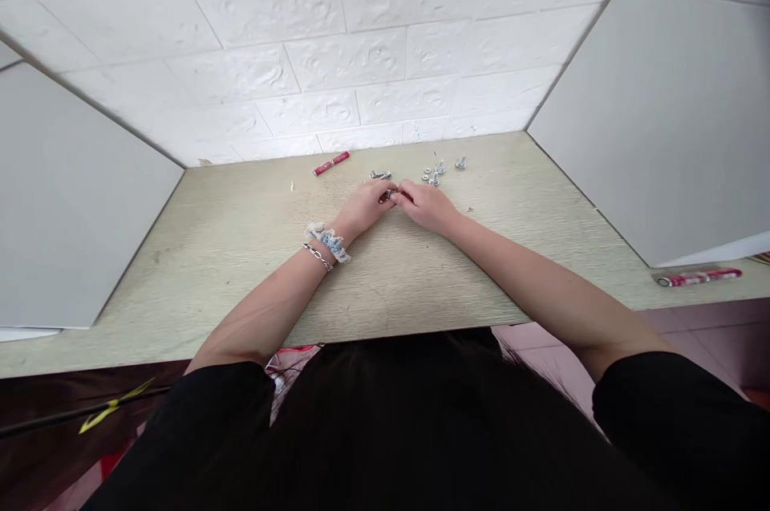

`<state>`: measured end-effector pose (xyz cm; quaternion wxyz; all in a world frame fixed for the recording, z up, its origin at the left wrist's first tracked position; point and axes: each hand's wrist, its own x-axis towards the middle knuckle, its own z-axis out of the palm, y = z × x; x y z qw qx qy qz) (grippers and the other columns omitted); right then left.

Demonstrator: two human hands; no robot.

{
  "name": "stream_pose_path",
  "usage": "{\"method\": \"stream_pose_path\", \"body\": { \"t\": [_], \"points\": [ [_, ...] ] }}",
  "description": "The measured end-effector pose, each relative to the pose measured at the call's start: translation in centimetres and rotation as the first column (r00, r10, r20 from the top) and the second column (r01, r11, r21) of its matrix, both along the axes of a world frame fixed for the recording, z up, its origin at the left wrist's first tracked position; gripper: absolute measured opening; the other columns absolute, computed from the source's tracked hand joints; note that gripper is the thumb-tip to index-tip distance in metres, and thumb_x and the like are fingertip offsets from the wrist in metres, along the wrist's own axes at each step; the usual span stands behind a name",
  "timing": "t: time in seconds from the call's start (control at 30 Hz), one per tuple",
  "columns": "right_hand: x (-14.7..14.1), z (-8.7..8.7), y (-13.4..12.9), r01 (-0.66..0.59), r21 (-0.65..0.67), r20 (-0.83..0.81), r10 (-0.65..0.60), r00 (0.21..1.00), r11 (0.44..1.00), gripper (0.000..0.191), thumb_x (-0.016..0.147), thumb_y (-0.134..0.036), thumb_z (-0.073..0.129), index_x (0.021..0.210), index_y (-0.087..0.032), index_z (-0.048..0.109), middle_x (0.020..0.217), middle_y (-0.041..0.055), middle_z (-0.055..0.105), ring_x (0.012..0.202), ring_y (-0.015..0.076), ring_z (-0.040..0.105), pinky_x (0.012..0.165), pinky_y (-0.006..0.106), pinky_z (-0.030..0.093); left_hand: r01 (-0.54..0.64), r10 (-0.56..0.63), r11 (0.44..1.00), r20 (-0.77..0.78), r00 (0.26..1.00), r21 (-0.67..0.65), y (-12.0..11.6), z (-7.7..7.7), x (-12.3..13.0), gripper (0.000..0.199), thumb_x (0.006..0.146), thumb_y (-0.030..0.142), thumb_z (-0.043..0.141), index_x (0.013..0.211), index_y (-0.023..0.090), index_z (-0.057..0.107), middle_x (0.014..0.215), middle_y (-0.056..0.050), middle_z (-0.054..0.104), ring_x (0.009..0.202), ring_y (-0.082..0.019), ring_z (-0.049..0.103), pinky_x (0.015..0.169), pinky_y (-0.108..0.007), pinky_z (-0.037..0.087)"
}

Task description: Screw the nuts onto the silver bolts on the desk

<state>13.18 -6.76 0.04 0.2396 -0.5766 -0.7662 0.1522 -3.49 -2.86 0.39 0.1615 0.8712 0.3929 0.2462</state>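
My left hand [365, 206] and my right hand [428, 206] meet over the middle of the wooden table [373, 286]. Between the fingertips of both hands is a small metal piece [390, 194], mostly covered by the fingers; its exact shape is too small to make out. Just beyond the hands lie a few metal bolts [380, 175] close together. To the right of them is a loose group of several bolts and nuts [434, 176], and one more bolt [460, 163] lies apart farther right. The fingers of both hands are closed in a pinch.
A red tube [330, 164] lies near the white brick wall [378, 54], with a small white scrap [292, 186] to its left. Grey panels stand at the left [78, 198] and right [674, 118]. Another red tube [699, 277] lies at the table's right front edge.
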Motion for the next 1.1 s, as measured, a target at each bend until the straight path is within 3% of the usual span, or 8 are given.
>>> {"method": "stream_pose_path", "body": {
  "t": [0.2, 0.4, 0.57, 0.77, 0.9, 1.1],
  "points": [
    [0.2, -0.4, 0.4, -0.012, 0.021, -0.048, 0.013, 0.999, 1.0, 0.031, 0.093, -0.04, 0.037, 0.093, -0.018, 0.059, 0.086, 0.0077, 0.068, 0.075, 0.02, 0.057, 0.063, 0.029, 0.034, 0.004, -0.003, 1.0, 0.039, 0.999, -0.011, 0.1, -0.2, 0.1, 0.016, 0.086, 0.022, 0.057, 0.099, 0.017, 0.065, 0.087, -0.003, 0.063, 0.079, -0.014, 0.055, 0.08, -0.027, 0.046],
    [0.4, -0.8, 0.6, 0.007, 0.024, -0.211, -0.001, 0.977, 1.0, 0.028, 0.089, -0.038, 0.044, 0.101, -0.018, 0.06, 0.079, 0.0037, 0.065, 0.072, 0.0178, 0.056, 0.067, 0.029, 0.039, -0.002, 0.004, 0.999, 0.057, 0.998, -0.035, 0.4, -0.3, 0.1, 0.021, 0.085, 0.019, 0.059, 0.105, 0.018, 0.064, 0.085, -0.002, 0.062, 0.076, -0.013, 0.053, 0.078, -0.027, 0.046],
    [0.4, -1.0, 0.8, -0.008, 0.041, -0.257, 0.018, 0.966, 0.999, 0.024, 0.085, -0.035, 0.047, 0.098, -0.018, 0.058, 0.086, 0.004, 0.066, 0.073, 0.0164, 0.057, 0.07, 0.029, 0.04, -0.006, 0.011, 0.998, 0.078, 0.997, -0.06, 0.4, -0.3, 0.2, 0.02, 0.085, 0.02, 0.061, 0.104, 0.017, 0.064, 0.083, 0.0, 0.063, 0.076, -0.012, 0.055, 0.078, -0.026, 0.046],
    [0.5, -1.0, 0.8, -0.012, 0.015, -0.295, 0.016, 0.955, 1.0, 0.024, 0.084, -0.035, 0.047, 0.097, -0.018, 0.058, 0.081, 0.002, 0.065, 0.066, 0.0143, 0.052, 0.067, 0.028, 0.038, -0.019, 0.037, 0.994, 0.166, 0.986, -0.11, 0.3, -0.4, 0.1, 0.02, 0.084, 0.02, 0.064, 0.103, 0.019, 0.063, 0.098, -0.001, 0.066, 0.071, -0.009, 0.059, 0.075, -0.024, 0.048],
    [0.5, -0.8, 0.7, -0.052, 0.042, -0.33, 0.063, 0.942, 0.998, 0.028, 0.089, -0.042, 0.043, 0.092, -0.018, 0.057, 0.079, 0.0019, 0.063, 0.069, 0.0142, 0.051, 0.067, 0.028, 0.036, -0.022, 0.081, 0.969, 0.234, 0.969, -0.246, -0.2, -0.2, 0.2, 0.019, 0.087, 0.022, 0.06, 0.106, 0.021, 0.058, 0.097, 0.002, 0.068, 0.056, -0.005, 0.059, 0.067, -0.022, 0.049],
    [0.6, -0.8, 0.8, -0.08, 0.047, -0.364, 0.092, 0.927, 0.996, 0.043, 0.092, -0.051, 0.034, 0.069, -0.018, 0.048, 0.069, 0.0019, 0.057, 0.068, 0.0139, 0.049, 0.067, 0.028, 0.034, -0.034, 0.079, 0.976, 0.203, 0.976, -0.216, -0.8, 0.1, 0.5, 0.018, 0.084, 0.022, 0.066, 0.099, 0.02, 0.058, 0.077, 0.005, 0.066, 0.057, -0.006, 0.059, 0.064, -0.021, 0.046]
  ]
}}
